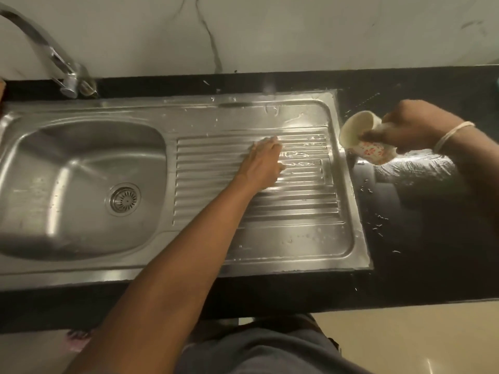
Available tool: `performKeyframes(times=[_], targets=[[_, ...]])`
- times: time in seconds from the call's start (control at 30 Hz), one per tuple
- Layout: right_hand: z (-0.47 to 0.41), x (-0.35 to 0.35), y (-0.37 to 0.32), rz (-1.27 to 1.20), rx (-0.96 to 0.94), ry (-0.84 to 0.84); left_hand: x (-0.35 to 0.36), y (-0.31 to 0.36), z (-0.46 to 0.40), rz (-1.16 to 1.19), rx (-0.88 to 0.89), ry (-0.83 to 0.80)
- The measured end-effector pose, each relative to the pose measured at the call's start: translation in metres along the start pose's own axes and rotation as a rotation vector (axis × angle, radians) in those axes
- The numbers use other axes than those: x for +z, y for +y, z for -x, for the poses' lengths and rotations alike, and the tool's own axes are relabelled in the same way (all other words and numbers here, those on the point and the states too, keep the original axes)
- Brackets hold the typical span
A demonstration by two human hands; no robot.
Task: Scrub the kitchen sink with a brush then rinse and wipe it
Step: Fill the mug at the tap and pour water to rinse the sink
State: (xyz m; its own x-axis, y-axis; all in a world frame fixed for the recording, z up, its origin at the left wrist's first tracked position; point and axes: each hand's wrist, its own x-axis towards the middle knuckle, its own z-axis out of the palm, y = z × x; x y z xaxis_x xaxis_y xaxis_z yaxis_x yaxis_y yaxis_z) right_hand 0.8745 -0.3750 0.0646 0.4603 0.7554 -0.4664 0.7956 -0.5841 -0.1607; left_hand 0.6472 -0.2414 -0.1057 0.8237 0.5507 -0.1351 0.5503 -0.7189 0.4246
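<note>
The steel sink (81,255) has a basin on the left with a round drain (123,199) and a ribbed drainboard (291,211) on the right, wet and shiny. My left hand (263,164) lies flat with straight fingers on the upper ribs of the drainboard. My right hand (405,130) grips a white paper cup (361,136) with red marks, tipped on its side, mouth towards the drainboard's right rim. No brush is in view.
A chrome tap (51,58) curves over the basin from the back left. The black stone counter (432,238) to the right is splashed with water and foam. A marble wall runs behind. The counter's front edge is near my body.
</note>
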Motion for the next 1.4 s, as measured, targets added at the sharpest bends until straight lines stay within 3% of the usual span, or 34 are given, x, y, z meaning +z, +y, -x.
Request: performKeyframes(times=[0.13,0.33,0.5,0.67,0.83,0.9,1.03,1.17,1.4], targets=[[0.011,0.025,-0.017,0.340,-0.072,0.007,0.013,0.003,0.022,-0.002,0.012,-0.017],[0.032,0.064,-0.065,0.525,-0.181,0.057,0.017,-0.007,0.051,-0.027,0.009,0.006],[0.052,0.064,-0.093,0.160,-0.172,-0.021,0.017,-0.022,0.086,-0.011,0.008,0.023],[0.095,0.074,-0.096,-0.347,0.009,0.007,0.013,-0.046,0.125,-0.014,0.006,0.008],[0.141,0.080,-0.075,-0.440,0.121,0.076,0.012,-0.050,0.151,-0.020,0.041,0.004],[0.153,0.082,-0.063,-0.337,0.148,0.098,0.016,-0.041,0.158,-0.025,0.069,0.010],[0.160,0.090,-0.056,0.100,0.137,0.058,0.025,-0.013,0.166,-0.011,0.084,-0.029],[0.145,0.110,-0.073,0.484,0.027,0.046,0.032,0.006,0.167,-0.006,0.055,-0.011],[0.136,0.138,-0.142,0.655,-0.333,0.058,0.029,-0.001,0.184,-0.024,-0.153,0.089]])
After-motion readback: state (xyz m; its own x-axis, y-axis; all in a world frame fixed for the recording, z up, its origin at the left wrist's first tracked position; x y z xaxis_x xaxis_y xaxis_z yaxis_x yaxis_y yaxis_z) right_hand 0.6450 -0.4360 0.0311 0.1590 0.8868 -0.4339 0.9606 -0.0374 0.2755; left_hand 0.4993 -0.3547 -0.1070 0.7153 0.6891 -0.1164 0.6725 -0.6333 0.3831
